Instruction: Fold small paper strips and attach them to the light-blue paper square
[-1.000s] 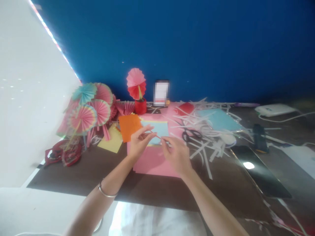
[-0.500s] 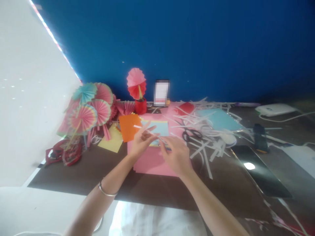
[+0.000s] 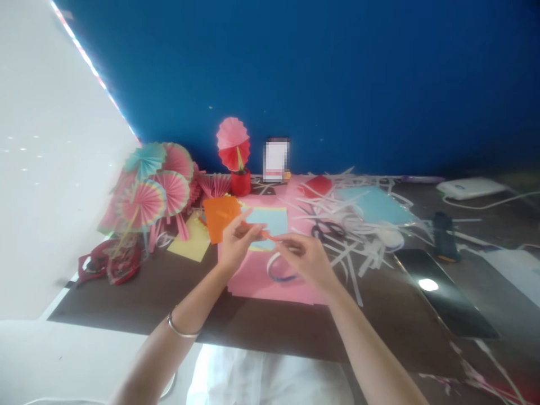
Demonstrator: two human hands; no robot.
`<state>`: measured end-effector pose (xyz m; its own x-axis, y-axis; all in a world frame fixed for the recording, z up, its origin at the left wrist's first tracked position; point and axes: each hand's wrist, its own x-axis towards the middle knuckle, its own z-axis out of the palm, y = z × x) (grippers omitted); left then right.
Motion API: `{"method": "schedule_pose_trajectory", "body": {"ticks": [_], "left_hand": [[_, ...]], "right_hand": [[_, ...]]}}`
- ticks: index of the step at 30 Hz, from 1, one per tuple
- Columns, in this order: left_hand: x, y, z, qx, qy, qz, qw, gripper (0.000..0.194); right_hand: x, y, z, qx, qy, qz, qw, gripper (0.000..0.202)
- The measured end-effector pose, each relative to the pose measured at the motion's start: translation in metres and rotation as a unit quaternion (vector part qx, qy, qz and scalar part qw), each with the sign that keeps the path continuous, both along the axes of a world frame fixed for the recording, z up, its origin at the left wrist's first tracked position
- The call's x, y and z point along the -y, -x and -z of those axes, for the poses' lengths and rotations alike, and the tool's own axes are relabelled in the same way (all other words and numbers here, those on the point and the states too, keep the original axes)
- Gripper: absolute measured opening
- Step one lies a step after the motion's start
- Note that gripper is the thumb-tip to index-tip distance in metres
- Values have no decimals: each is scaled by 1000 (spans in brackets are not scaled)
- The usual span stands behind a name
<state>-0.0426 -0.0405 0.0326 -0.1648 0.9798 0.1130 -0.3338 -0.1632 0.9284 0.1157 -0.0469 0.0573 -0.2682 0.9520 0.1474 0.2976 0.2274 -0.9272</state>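
So the biggest thing here is a flat blue wall panel [image 3: 295, 73] across the 12 o'clock side, and it shuts off the far edge of a dark brown tabletop [image 3: 177, 304]. The near edge runs along 6 o'clock, with a strip of brown surface in front of the papers, so the roomiest bit for elbows is there. Between them there's a stack of pink paper sheets [image 3: 253, 284], right under the hands. A bunch of pink and turquoise pleated paper fans [image 3: 143, 202] crowds 10 o'clock, and a messy heap of thin white paper strips [image 3: 367, 230] hems things in at 3 o'clock, with black-handled scissors [image 3: 329, 230] just beside the right hand [image 3: 307, 259]. That hand has thumb and fingers pinched narrow; the left hand [image 3: 237, 242], closer to a square orange paper sheet [image 3: 216, 225] at 10 o'clock, is pinching too. They've got a slim orange-pink paper strip [image 3: 272, 237] between them, above the stack, slanting slightly down toward 4 o'clock, kinda blurry. Just below, at 5 o'clock, a narrow white paper loop [image 3: 269, 266] curls open; can't tell if the right hand's holding it.
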Motion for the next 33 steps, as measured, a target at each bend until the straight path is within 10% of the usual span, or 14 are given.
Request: {"method": "schedule_pose_trajectory", "body": {"ticks": [8,20,28,33], "left_hand": [[2,-1,3,45,-4,63,997,79],[-4,-4,27,-48,25,82,995,43],[-9,-3,30,44,89,46,994,44],[-7,-6,21,99,98,39,989,43]], "right_hand": [[-10,5,14,-142,172,-31,974,28],[-30,8,51,-219,183,-5,958,27],[-17,13,44,-147,92,4,985,31],[-12,13,38,-25,-145,79,986,18]]}}
